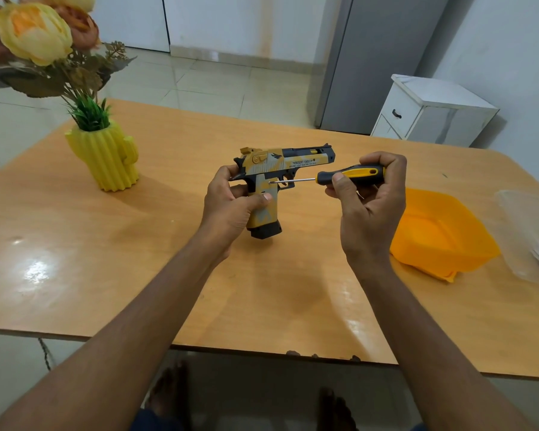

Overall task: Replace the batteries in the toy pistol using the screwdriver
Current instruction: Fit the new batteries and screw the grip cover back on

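Head-camera footage is taken from above a wooden table (168, 275), looking down at both forearms. The toy pistol (280, 169) is held upright above the table's middle, barrel pointing right. It is gripped around the handle by the left hand (231, 206), whose fingers wrap the far side and are mostly hidden; only the thumb is plainly seen across the grip. Much of the handle is covered by that hand, and the black base is left showing below it.

The screwdriver (339, 176), black and yellow handled, is pinched in the right hand (371, 197), thumb on the near side and curled fingers over the top. Its thin shaft is laid level, and the tip is set against the pistol's side near the trigger. Whether a screw is engaged there cannot be made out; the spot is too small.

An orange tub (442, 234) is placed near the right hand. A clear plastic container (529, 231) beside it is cut off by the frame edge, its contents unreadable. A yellow cactus-shaped vase (106, 157) with flowers stands at far left, the blooms partly cropped.
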